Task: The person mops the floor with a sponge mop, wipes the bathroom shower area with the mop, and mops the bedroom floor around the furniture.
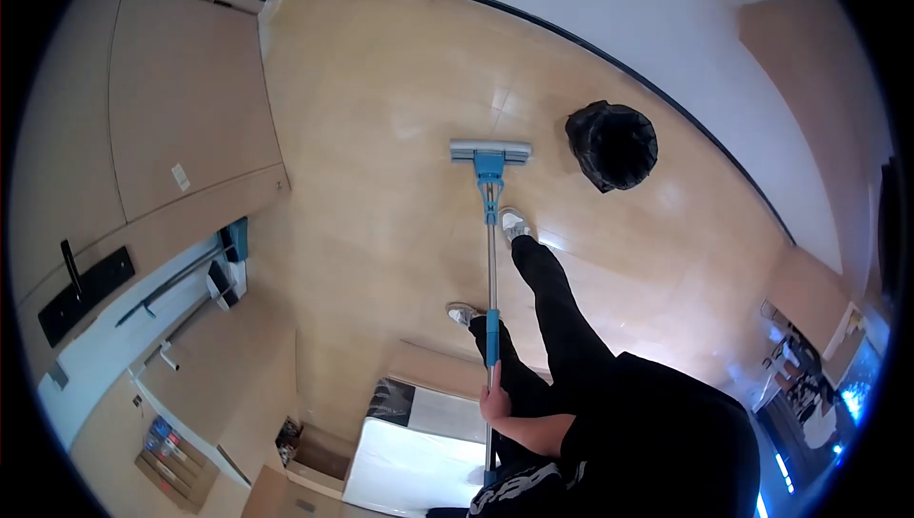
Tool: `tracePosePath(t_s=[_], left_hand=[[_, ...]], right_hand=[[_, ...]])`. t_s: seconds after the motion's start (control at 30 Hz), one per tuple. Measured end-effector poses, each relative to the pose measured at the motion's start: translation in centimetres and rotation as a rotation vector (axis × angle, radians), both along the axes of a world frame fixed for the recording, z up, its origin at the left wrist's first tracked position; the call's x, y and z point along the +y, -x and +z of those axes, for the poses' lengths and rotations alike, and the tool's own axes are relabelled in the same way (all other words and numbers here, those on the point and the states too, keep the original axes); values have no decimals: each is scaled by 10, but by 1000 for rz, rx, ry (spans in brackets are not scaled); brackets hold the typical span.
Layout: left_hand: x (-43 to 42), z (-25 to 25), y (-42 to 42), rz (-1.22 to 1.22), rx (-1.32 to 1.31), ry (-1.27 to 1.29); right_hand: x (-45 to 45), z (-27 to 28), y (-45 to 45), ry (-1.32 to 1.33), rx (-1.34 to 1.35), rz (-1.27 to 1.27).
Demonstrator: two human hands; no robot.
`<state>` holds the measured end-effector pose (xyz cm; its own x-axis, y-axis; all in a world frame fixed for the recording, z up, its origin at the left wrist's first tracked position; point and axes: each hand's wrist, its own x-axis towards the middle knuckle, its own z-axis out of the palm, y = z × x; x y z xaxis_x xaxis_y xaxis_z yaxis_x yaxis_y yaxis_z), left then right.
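A sponge mop with a blue-and-grey head (pixel 490 161) rests on the tan floor, its metal pole running down toward my body. My right hand (pixel 494 402) is wrapped around the pole, just below a blue sleeve (pixel 492 337) on it. Near the bottom edge the pole passes a second blue part, beside black clothing with white lettering. My left hand does not show. My shoes, one (pixel 514 224) close below the mop head and the other (pixel 463 313) left of the pole, stand on the floor.
A bin with a black bag (pixel 614 147) stands right of the mop head, near the wall's dark baseboard (pixel 609 56). Cabinets (pixel 190 89) and an open-doored compartment with long-handled tools (pixel 181 275) line the left. A white-topped surface (pixel 400 466) lies lower left of my hand.
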<state>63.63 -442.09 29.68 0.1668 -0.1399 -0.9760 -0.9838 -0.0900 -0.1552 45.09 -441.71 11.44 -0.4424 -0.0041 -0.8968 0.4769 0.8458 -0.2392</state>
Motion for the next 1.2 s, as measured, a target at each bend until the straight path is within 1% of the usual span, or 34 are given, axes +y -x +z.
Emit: tracePosePath(t_s=[0.07, 0.13, 0.17, 0.2, 0.23, 0.27, 0.3, 0.33, 0.37, 0.4, 0.43, 0.47, 0.5, 0.57, 0.6, 0.63, 0.67, 0.7, 0.73, 0.77, 0.8, 0.83, 0.9, 0.93, 0.97, 1.0, 1.1, 1.13, 1.17, 1.2], left_hand=[[12, -10, -3, 7, 44, 13], [23, -39, 8, -6, 168, 73], [20, -59, 36, -20, 248, 117], [15, -78, 70, -37, 327, 162], [6, -103, 109, 139, 231, 75], [18, -153, 95, 71, 422, 176], [-6, -145, 179, 178, 358, 99], [-13, -154, 220, 488, 337, -49], [-10, -170, 256, 380, 542, 63], [7, -203, 267, 342, 641, 134], [-10, -155, 326, 325, 520, 94], [-9, -141, 337, 300, 451, 87], [-6, -131, 328, 324, 457, 91], [-2, -110, 288, 418, 409, 20], [20, -127, 231, 342, 583, 207], [14, -107, 202, 402, 549, 160], [11, -85, 167, 492, 439, 96], [11, -64, 134, 456, 437, 82], [29, -54, 91, 407, 403, 141], [52, -43, 49, 351, 365, 199], [68, -21, 19, 291, 386, 252], [84, 0, -6, 236, 409, 312], [105, 45, -41, 453, 293, 245], [142, 41, -77, 450, 312, 323], [177, 37, -113, 443, 332, 401], [190, 41, -120, 474, 311, 437], [190, 22, -119, 606, 194, 459], [182, 13, -116, 662, 166, 460], [177, 10, -116, 697, 134, 449], [170, 5, -115, 733, 111, 446]], right_hand=[[0, -4, 14, 50, -13, -35], [-2, -43, 37, 65, 23, 2], [-11, -54, 67, 65, 59, 1], [-24, -68, 98, 46, 163, 34], [-31, -96, 126, 51, 145, 21], [-45, -103, 170, 51, 118, 18], [-55, -121, 207, 25, 169, 106], [-59, -146, 244, 89, 209, 83], [-68, -157, 283, 35, 313, 205], [-70, -163, 313, 114, 351, 188], [-70, -153, 336, 90, 355, 241], [-72, -140, 347, 71, 362, 298], [-70, -132, 336, 74, 368, 321], [-56, -113, 297, 17, 367, 356], [-47, -120, 259, 32, 403, 336], [-40, -126, 216, 53, 439, 323], [-37, -110, 180, -12, 273, 343], [-31, -95, 137, -33, 253, 339], [-19, -75, 98, 15, 215, 362], [-4, -62, 54, 88, 336, 365], [7, -49, 20, 17, 145, 387], [21, -34, -15, 5, 152, 477], [40, -5, -72, 7, 43, 621], [51, 6, -93, 21, -19, 684], [63, 5, -116, 38, -115, 713], [70, 13, -128, 63, -163, 807], [77, 21, -130, 148, -222, 1125], [57, 18, -112, 151, -372, 1168], [42, 30, -96, 129, -551, 1173], [27, 19, -85, 107, -486, 1278]])
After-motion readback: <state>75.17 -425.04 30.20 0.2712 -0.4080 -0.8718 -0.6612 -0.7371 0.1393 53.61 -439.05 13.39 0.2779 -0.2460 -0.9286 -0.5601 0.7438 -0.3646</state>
